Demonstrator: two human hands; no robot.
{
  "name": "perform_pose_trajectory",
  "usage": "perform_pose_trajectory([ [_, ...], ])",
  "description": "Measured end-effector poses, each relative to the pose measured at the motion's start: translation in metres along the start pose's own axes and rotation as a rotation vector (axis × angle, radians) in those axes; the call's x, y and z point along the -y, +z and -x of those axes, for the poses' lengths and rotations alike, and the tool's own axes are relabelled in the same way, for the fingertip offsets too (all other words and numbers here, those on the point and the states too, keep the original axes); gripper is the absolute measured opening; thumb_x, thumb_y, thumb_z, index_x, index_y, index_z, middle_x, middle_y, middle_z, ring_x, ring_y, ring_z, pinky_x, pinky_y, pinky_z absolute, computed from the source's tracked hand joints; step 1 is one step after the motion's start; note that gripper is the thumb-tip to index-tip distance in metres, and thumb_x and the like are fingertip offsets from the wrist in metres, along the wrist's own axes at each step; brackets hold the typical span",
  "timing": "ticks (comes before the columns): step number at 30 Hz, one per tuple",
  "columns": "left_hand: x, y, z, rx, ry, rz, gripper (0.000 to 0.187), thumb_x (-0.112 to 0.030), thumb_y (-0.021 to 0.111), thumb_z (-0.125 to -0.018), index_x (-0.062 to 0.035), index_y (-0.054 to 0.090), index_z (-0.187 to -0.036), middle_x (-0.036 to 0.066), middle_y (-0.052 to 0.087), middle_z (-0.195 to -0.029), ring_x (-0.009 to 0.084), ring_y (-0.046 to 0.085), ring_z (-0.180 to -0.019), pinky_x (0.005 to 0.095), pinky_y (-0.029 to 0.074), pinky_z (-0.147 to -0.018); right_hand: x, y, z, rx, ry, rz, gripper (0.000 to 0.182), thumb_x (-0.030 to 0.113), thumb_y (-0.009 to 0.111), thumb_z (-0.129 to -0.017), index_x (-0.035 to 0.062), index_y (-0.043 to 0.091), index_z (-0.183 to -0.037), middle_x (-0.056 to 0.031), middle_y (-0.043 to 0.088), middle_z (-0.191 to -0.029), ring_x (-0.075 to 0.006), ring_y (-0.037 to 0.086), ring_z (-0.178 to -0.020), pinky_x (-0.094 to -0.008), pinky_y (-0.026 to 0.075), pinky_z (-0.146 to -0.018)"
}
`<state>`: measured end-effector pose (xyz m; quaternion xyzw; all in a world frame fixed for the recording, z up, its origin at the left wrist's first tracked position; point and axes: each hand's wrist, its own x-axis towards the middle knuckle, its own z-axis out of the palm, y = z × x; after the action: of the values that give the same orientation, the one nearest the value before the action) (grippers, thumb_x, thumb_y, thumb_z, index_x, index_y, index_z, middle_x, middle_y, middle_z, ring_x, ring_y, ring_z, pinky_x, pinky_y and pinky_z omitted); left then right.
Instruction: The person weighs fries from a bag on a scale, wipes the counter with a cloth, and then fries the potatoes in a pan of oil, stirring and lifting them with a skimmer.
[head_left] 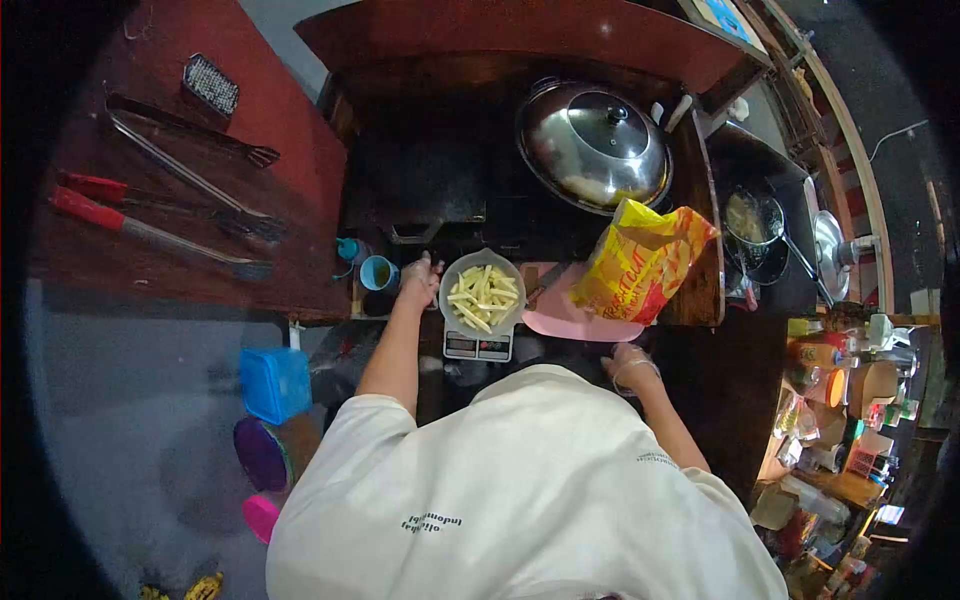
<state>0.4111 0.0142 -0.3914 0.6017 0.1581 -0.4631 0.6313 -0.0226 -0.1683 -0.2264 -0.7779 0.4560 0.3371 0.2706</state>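
A pale translucent bowl [521, 305] of raw cut French fries [483, 297] stands on a white digital kitchen scale [478, 346] at the counter's front edge. Close against the bowl's left rim is my left hand [421, 281], its fingers loosely bent and apart; whether it touches the rim I cannot make out. My right hand [629, 368] rests low at the counter edge, below a pink cutting board [560, 322]; its fingers are too small and dark to read. On that board leans a yellow and red fries bag [645, 262], its top open.
Behind the bag sits a lidded metal wok [597, 145]. A blue cup [379, 272] and a teal-capped bottle [350, 250] stand left of my left hand. Tongs [180, 170] and a grater [211, 85] hang at left. A skimmer [754, 217] lies in a pan at right.
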Motion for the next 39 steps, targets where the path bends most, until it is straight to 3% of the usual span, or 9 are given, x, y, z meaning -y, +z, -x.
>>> perform_pose_trajectory([
  [10,-0.025,0.024,0.029,-0.232,0.018,-0.651,0.040,-0.043,0.056,-0.098,-0.0085,0.068,-0.083,0.006,0.066,-0.075,0.0165,0.048,-0.044,0.0351,0.038,-0.042,-0.008,0.011,-0.002,-0.052,-0.072,0.012,0.043,0.036,0.061,-0.091,-0.0033,0.069,-0.106,-0.0274,0.064,-0.117,-0.0388,0.060,-0.115,-0.0459,0.048,-0.098],
  [14,0.001,0.004,-0.013,-0.078,-0.032,0.078,0.023,-0.033,0.054,-0.101,-0.0114,0.061,-0.100,0.007,0.064,-0.074,0.0133,0.036,-0.041,0.0287,0.029,-0.038,-0.010,0.017,0.004,-0.022,0.005,-0.002,0.045,0.038,0.062,-0.091,-0.0025,0.068,-0.109,-0.0266,0.063,-0.119,-0.0385,0.060,-0.115,-0.0453,0.048,-0.098],
  [18,-0.004,0.008,0.004,-0.087,-0.096,0.235,0.017,-0.029,0.053,-0.102,-0.0142,0.058,-0.108,0.008,0.063,-0.077,0.0107,0.032,-0.044,0.0249,0.026,-0.040,-0.010,0.017,0.004,-0.004,0.013,-0.002,0.045,0.036,0.064,-0.091,-0.0017,0.067,-0.114,-0.0245,0.064,-0.119,-0.0391,0.061,-0.113,-0.0458,0.048,-0.098],
  [21,0.003,-0.012,-0.018,0.111,-0.118,0.268,0.020,-0.028,0.052,-0.101,-0.0153,0.062,-0.112,0.013,0.068,-0.089,0.0190,0.052,-0.051,0.0324,0.041,-0.045,-0.021,0.030,-0.010,-0.095,-0.032,-0.020,0.044,0.035,0.064,-0.091,-0.0008,0.066,-0.116,-0.0239,0.064,-0.120,-0.0381,0.061,-0.114,-0.0450,0.048,-0.099],
  [26,-0.037,0.034,0.033,-0.177,0.466,-1.679,0.036,-0.033,0.051,-0.099,-0.0044,0.065,-0.115,0.020,0.071,-0.100,0.0408,0.069,-0.092,0.0460,0.053,-0.084,-0.020,0.022,-0.003,-0.039,-0.007,-0.014,0.049,0.040,0.060,-0.091,-0.0021,0.065,-0.116,-0.0261,0.063,-0.122,-0.0389,0.061,-0.115,-0.0455,0.048,-0.100],
  [27,-0.034,0.028,0.027,-0.178,0.468,-1.679,0.036,-0.033,0.051,-0.099,-0.0044,0.065,-0.115,0.020,0.071,-0.100,0.0408,0.069,-0.092,0.0460,0.053,-0.084,-0.021,0.024,-0.004,-0.042,-0.008,-0.014,0.049,0.040,0.060,-0.091,-0.0021,0.065,-0.116,-0.0261,0.063,-0.122,-0.0389,0.061,-0.115,-0.0455,0.048,-0.100],
  [30,-0.016,-0.001,0.003,0.064,-0.095,-0.003,0.019,-0.027,0.057,-0.099,-0.0112,0.059,-0.109,0.017,0.067,-0.085,0.0197,0.053,-0.052,0.0322,0.040,-0.040,-0.025,0.026,-0.005,-0.013,0.003,0.006,0.049,0.040,0.061,-0.091,-0.0021,0.065,-0.116,-0.0265,0.063,-0.122,-0.0388,0.061,-0.115,-0.0453,0.048,-0.100],
  [31,-0.010,0.011,0.007,-0.073,-0.073,0.102,0.018,-0.027,0.054,-0.101,-0.0157,0.052,-0.115,0.014,0.064,-0.084,0.0111,0.037,-0.046,0.0232,0.025,-0.036,-0.025,0.026,-0.001,-0.018,0.004,0.001,0.049,0.040,0.061,-0.091,-0.0024,0.065,-0.115,-0.0266,0.063,-0.122,-0.0389,0.061,-0.115,-0.0455,0.048,-0.100],
  [39,-0.009,0.006,0.009,-0.036,-0.145,0.225,0.020,-0.030,0.048,-0.103,-0.0166,0.054,-0.118,0.009,0.064,-0.088,0.0107,0.036,-0.044,0.0258,0.027,-0.039,-0.011,0.010,-0.002,0.050,0.046,0.020,0.049,0.041,0.062,-0.090,-0.0020,0.067,-0.113,-0.0264,0.063,-0.122,-0.0385,0.061,-0.114,-0.0455,0.049,-0.098],
])
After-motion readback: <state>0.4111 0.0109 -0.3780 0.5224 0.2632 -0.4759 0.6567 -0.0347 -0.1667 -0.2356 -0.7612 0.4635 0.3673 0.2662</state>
